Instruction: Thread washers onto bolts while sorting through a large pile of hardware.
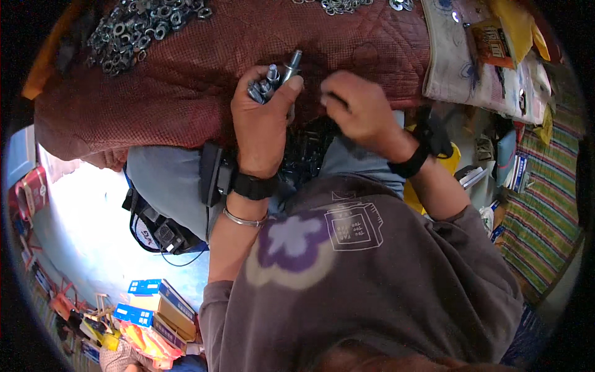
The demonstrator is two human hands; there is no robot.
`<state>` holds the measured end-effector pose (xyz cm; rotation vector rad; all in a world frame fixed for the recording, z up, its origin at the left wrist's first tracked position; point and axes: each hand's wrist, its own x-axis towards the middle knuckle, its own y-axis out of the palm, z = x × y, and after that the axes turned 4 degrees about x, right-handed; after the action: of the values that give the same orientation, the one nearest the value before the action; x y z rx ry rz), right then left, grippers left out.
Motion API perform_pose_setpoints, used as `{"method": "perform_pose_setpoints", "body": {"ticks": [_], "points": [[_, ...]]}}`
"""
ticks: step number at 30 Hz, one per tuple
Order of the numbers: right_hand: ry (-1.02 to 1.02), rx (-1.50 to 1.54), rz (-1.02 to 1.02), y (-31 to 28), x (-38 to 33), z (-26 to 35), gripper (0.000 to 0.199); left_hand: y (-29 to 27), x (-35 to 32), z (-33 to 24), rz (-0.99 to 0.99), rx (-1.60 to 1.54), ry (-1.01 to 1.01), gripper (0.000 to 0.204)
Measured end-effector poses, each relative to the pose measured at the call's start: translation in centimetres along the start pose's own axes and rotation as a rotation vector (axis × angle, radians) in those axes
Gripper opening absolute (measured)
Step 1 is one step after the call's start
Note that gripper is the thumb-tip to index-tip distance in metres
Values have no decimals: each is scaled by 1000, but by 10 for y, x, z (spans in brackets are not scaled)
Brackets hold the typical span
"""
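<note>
My left hand [260, 124] is closed around several silvery metal anchor bolts [271, 75], held above the cloth near its front edge. One longer bolt [293, 66] stands out past the thumb, tip pointing away from me. Just to the right, my right hand [359, 108] has its fingers curled in, slightly smeared by motion. It is apart from the bolts, and whatever its fingertips may hold is hidden. A heap of hex nuts [139, 31] lies on the far left of the red-brown cloth [155, 102]. Metal washers [339, 5] sit at the far middle.
On the right, a white printed cloth [452, 68] carries a yellow bag [517, 31]. Dark metal pieces [304, 152] are between my knees. Blue-and-white boxes [155, 307] are stacked at lower left, beside another person [121, 356]. A striped mat [551, 204] covers floor at right.
</note>
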<state>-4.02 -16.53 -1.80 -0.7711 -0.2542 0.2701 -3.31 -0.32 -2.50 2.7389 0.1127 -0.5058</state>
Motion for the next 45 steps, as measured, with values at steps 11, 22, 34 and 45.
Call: {"method": "perform_pose_setpoints", "body": {"ticks": [11,22,34,45], "points": [[-237,-360,0,32,-13,-4,15,-1,1,4,42,-72,-8,20],[-140,-300,-29,30,-8,-2,16,-2,-2,1,37,-57,-14,20],[1,278,-187,-6,51,27,12,-4,-5,-5,71,119,93,17],[-226,67,-66,-8,44,39,18,-6,-2,-1,59,3,133,17]]}}
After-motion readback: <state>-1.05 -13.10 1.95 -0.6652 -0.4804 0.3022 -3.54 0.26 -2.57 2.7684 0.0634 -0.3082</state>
